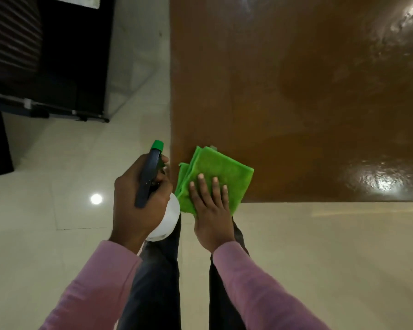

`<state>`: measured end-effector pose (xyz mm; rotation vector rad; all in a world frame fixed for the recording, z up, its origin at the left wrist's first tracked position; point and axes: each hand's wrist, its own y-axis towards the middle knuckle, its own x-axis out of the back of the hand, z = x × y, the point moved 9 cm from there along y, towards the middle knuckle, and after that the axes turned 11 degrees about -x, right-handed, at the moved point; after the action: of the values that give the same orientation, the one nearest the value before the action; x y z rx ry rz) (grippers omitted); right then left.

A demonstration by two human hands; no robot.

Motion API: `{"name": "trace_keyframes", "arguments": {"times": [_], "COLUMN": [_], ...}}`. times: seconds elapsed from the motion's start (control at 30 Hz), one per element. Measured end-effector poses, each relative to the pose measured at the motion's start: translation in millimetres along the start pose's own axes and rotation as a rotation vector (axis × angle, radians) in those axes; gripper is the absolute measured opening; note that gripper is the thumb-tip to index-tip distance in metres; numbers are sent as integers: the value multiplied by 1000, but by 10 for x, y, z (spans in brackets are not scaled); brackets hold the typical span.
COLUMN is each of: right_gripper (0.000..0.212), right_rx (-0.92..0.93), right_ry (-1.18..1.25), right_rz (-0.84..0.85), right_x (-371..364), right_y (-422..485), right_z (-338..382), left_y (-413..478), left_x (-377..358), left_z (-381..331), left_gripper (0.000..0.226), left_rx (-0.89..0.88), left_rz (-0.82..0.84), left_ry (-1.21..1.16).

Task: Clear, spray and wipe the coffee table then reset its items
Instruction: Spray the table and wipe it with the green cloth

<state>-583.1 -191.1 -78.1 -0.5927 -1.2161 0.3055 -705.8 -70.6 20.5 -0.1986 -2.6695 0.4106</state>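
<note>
Here, L hand (138, 201) grips sprayer (150, 173), R hand (211, 210) flat on cloth (224, 166), glossy brown tabletop (296, 91).

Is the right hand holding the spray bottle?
No, the left hand grips the spray bottle, while the right hand presses flat on the green cloth on the coffee table.

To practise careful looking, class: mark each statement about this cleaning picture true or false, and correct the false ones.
1. The left hand grips the spray bottle. True.
2. The cloth is blue. False: it is green.
3. The right hand lies flat on the cloth, fingers straight. True.
4. The cloth sits in the middle of the table. False: it lies at the table's near left corner.
5. The spray bottle stands on the table. False: it is held above the floor, beside the table's edge.
</note>
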Motion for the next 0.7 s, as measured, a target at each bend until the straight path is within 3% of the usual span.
{"name": "trace_keyframes", "arguments": {"times": [0.07, 0.23, 0.37, 0.5, 0.6, 0.7], "right_gripper": [67, 71, 63, 68, 69, 73], "right_rx": [2, 3, -43, 162, 260, 218], "right_ry": [-11, -105, -139, -197, -205, -280], "right_rz": [29, -186, -197, -176, 26, 174], "right_x": [181, 1241, 1784, 1352, 449, -235], "right_y": [313, 1887, 2775, 2002, 679, -326], "right_z": [76, 294, 430, 457, 354, 160], "left_y": [58, 191, 269, 363, 460, 574], "left_x": [138, 286, 294, 287, 289, 337], "left_z": [26, 145, 201, 155, 104, 36], "left_gripper": [29, 20, 23, 31, 31, 28], "left_rx": [-7, -13, -5, 21, 28, 16], "left_rz": [-7, 15, 9, 12, 6, 3], "left_ry": [-10, -15, -27, -37, -54, -50]}}
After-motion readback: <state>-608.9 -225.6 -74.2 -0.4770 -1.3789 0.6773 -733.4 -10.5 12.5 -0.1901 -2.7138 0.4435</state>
